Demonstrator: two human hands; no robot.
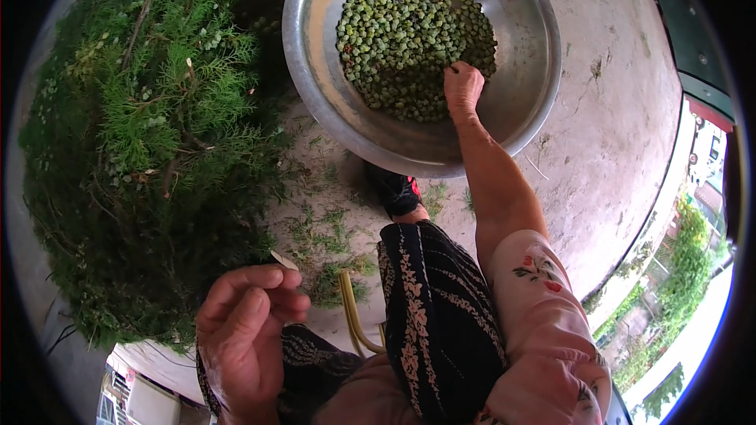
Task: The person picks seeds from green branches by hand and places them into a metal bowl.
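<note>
A wide metal basin [531, 91] stands before me with a layer of small green conifer cones [413, 29], apparently arborvitae, in its bottom. My right hand [464, 85] reaches into it at the near right edge of the cones. Its fingers are curled, and the fingertips are hidden, so I cannot tell if they hold anything. My left hand [248, 319] is raised palm up near my lap, fingers half bent and thumb apart from them. A pale sliver [284, 260] shows just past its fingertips; whether the hand touches it is unclear. Nothing shows between thumb and fingers.
To the left rises a big heap of cut conifer branches [177, 100], some bearing cones. Green scraps [325, 230] litter the concrete floor [608, 106]. My shoe [398, 192] is by the basin's near rim. A yellowish curved tube [351, 313] stands beside my leg.
</note>
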